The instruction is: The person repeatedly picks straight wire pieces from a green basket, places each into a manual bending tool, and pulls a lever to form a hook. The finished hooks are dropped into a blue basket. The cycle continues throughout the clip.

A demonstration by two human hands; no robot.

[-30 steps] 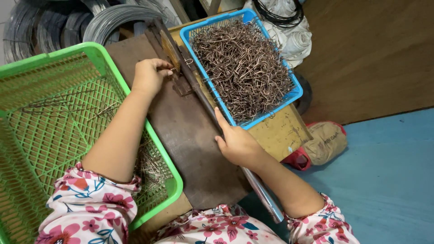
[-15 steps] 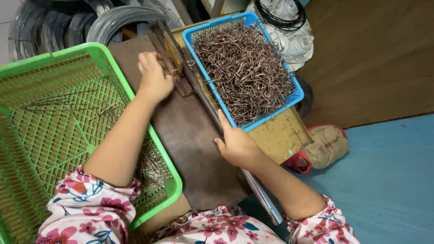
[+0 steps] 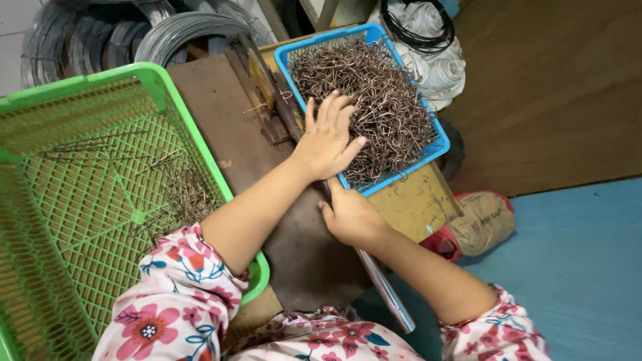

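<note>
The green basket point(image 3: 87, 200) is taking up the left side of the table point(image 3: 221, 107), with a thin scatter of wire pieces point(image 3: 180, 194) lying on its mesh floor. The blue basket point(image 3: 435, 144) is sitting at the table's far right corner, heaped with bent brown wire hooks point(image 3: 388, 100). Coils of grey wire point(image 3: 100, 33) are lying beyond the table's far edge. A long metal lever point(image 3: 384, 294) is running from the far middle of the table down past its near edge, between the two baskets.

I am reaching my left hand point(image 3: 328, 137) across the lever into the near left corner of the blue basket; its fingers point(image 3: 334, 107) are spread open and resting flat on the hooks, not closed on any of them. My right hand point(image 3: 351, 217) is wrapping around the lever just below the blue basket's near corner, fingers curled closed on it. A single bent wire point(image 3: 257, 107) is lying on the table beside the lever's far end.
</note>
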